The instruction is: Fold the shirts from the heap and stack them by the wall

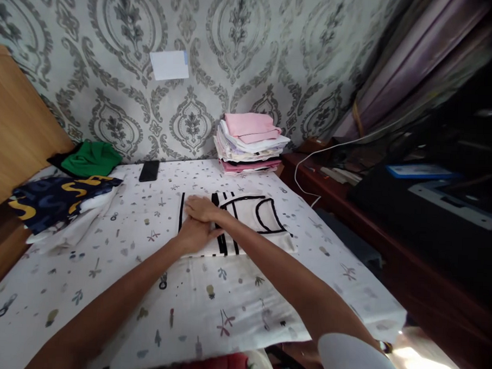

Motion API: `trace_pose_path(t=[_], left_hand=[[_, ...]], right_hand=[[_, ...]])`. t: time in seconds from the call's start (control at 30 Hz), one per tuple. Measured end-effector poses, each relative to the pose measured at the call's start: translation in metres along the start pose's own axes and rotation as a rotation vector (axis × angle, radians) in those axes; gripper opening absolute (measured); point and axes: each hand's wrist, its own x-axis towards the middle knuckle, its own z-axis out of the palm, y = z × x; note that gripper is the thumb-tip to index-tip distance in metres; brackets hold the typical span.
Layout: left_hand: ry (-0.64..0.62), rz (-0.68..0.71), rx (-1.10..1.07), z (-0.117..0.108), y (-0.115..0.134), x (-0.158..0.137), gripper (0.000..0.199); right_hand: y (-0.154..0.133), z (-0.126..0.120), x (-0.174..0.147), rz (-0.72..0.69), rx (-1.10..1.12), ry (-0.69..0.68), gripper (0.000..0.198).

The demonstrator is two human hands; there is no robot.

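Note:
A white garment with black stripes and black trim [248, 214] lies folded into a flat strip on the patterned sheet. My left hand [197, 235] rests flat on its left part, fingers stretched out and thumb pointing right. Over the left hand's fingers lies my right hand [202, 208], also flat, with its forearm crossing above the garment's middle. Neither hand grips the cloth. The right end of the garment, with a curved black-edged opening, is uncovered.
A stack of folded clothes [251, 141], pink on top, stands against the wall. A black phone [149, 171] lies farther left, beside a green cloth [93, 159] and a dark blue patterned cloth [66, 195]. A white cable [297, 173] hangs at the right edge.

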Motion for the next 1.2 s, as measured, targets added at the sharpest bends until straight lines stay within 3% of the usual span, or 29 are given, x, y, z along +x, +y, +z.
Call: trace_pose_path(t=[0.13,0.23,0.43,0.63,0.7,0.8,0.93,1.03,1.1,1.2], left_hand=[[0.015,0.090,0.054,0.006,0.022,-0.031,0.079],[-0.033,0.155,0.057,0.006,0.033,-0.055,0.083],[-0.055,0.178,-0.060,-0.028,0.038,-0.074,0.054],[0.016,0.027,-0.214,-0.060,0.024,-0.053,0.029],[0.010,-0.037,-0.215,-0.062,0.020,-0.037,0.023],[-0.043,-0.122,-0.142,-0.062,0.022,-0.008,0.019],[-0.170,-0.231,0.026,-0.060,0.035,0.023,0.029],[-0.202,-0.306,0.115,-0.059,0.038,0.033,0.019],[-0.199,-0.346,0.052,-0.059,0.031,0.033,0.013],[-0.207,-0.441,-0.274,-0.060,0.018,0.028,0.013]], right_hand=[[0.021,0.005,0.017,-0.023,0.038,-0.158,0.051],[0.028,0.011,0.022,-0.014,0.063,-0.206,0.056],[0.030,0.014,0.024,-0.004,0.191,-0.124,0.049],[0.039,-0.012,-0.007,0.230,0.580,0.353,0.037],[0.041,-0.019,-0.029,0.349,0.720,0.431,0.033],[0.039,-0.020,-0.070,0.467,0.859,0.419,0.026],[0.027,-0.012,-0.120,0.503,0.842,0.360,0.017],[0.018,-0.008,-0.140,0.530,0.817,0.334,0.018],[0.015,-0.010,-0.144,0.530,0.790,0.310,0.019],[0.013,-0.018,-0.140,0.500,0.669,0.239,0.023]])
